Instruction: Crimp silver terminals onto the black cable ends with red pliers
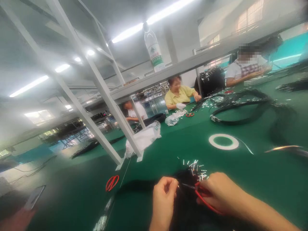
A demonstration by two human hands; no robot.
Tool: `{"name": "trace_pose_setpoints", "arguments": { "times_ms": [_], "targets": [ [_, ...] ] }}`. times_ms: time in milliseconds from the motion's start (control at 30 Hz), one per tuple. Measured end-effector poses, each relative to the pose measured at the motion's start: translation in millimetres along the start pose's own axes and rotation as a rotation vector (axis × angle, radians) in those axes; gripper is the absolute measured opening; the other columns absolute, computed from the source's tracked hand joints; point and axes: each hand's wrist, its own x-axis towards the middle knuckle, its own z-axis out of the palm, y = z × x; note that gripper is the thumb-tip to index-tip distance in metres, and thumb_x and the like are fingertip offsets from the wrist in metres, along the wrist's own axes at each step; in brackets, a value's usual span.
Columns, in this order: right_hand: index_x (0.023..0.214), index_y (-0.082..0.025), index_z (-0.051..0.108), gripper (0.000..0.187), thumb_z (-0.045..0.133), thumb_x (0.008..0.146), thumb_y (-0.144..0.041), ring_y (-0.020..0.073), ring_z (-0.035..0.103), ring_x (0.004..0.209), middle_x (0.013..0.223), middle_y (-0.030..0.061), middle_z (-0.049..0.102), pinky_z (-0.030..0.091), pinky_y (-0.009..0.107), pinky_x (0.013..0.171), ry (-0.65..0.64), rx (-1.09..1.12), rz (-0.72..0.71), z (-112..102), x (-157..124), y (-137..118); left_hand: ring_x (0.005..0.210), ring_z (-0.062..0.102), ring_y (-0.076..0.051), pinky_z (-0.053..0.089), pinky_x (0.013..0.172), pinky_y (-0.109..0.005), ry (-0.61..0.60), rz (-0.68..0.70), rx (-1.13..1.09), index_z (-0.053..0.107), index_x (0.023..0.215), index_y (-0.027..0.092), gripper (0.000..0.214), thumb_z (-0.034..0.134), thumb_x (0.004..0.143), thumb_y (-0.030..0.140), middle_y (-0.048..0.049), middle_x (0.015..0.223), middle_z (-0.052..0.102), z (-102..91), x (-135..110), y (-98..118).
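My left hand (166, 195) is closed in a pinch, with the small tip of a thin dark wire (178, 186) showing at its fingertips. My right hand (218, 192) is wrapped around red-handled scissors (202, 197). Their slim metal blades point left, just short of the pinched wire tip. Behind both hands lies a bundle of black wires (184, 176), its bright silver ends (198, 169) fanned out near my right knuckles. Below the hands the dark wires are hard to make out singly.
A white tape roll (223, 141), coiled black cables (231, 122) and another red-handled pair of scissors (112, 183) lie on the green table (187, 141). A white metal frame (96, 134) rises at left, its shelf bearing a bottle (154, 51). Several people sit opposite.
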Motion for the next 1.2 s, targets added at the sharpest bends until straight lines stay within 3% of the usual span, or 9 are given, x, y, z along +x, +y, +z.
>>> {"name": "trace_pose_setpoints", "arguments": {
  "times_ms": [167,600,767,1200],
  "targets": [
    [0.069,-0.021,0.075,0.016,0.068,0.077,-0.032,0.0275,0.071,0.064,0.069,0.0079,0.077,0.027,0.028,0.050,-0.026,-0.042,-0.026,0.8,-0.9,-4.7,0.060,0.044,-0.013,0.035,0.060,-0.024,-0.042,-0.007,-0.008,0.063,0.075,0.014,0.033,0.059,0.083,0.045,0.0015,0.062,0.050,-0.4,-2.4,4.8],
    [0.062,-0.019,0.074,0.027,0.064,0.081,-0.035,0.0241,0.068,0.054,0.060,0.0081,0.074,0.023,0.028,0.046,0.000,-0.107,-0.045,0.4,-0.4,-3.9,0.059,0.041,-0.012,0.034,0.058,-0.023,-0.086,0.009,-0.053,0.062,0.070,0.015,0.032,0.063,0.083,0.044,0.0032,0.059,0.047,-1.0,-9.1,14.3],
    [0.069,-0.021,0.075,0.020,0.065,0.081,-0.033,0.0238,0.070,0.059,0.067,0.0063,0.076,0.027,0.027,0.047,-0.002,-0.128,-0.064,0.4,-0.8,-3.5,0.059,0.043,-0.013,0.035,0.059,-0.024,-0.103,0.012,-0.026,0.062,0.072,0.014,0.031,0.061,0.082,0.043,0.0018,0.062,0.050,-0.6,-7.1,13.3],
    [0.060,-0.017,0.071,0.023,0.060,0.080,-0.022,0.0243,0.070,0.052,0.059,0.0098,0.074,0.011,0.032,0.044,0.021,-0.299,-0.096,-3.2,-2.3,-2.1,0.057,0.041,-0.012,0.032,0.057,-0.024,-0.149,0.013,0.022,0.059,0.071,0.014,0.030,0.058,0.083,0.042,0.0032,0.060,0.046,3.6,-6.7,11.6]
  ]
}}
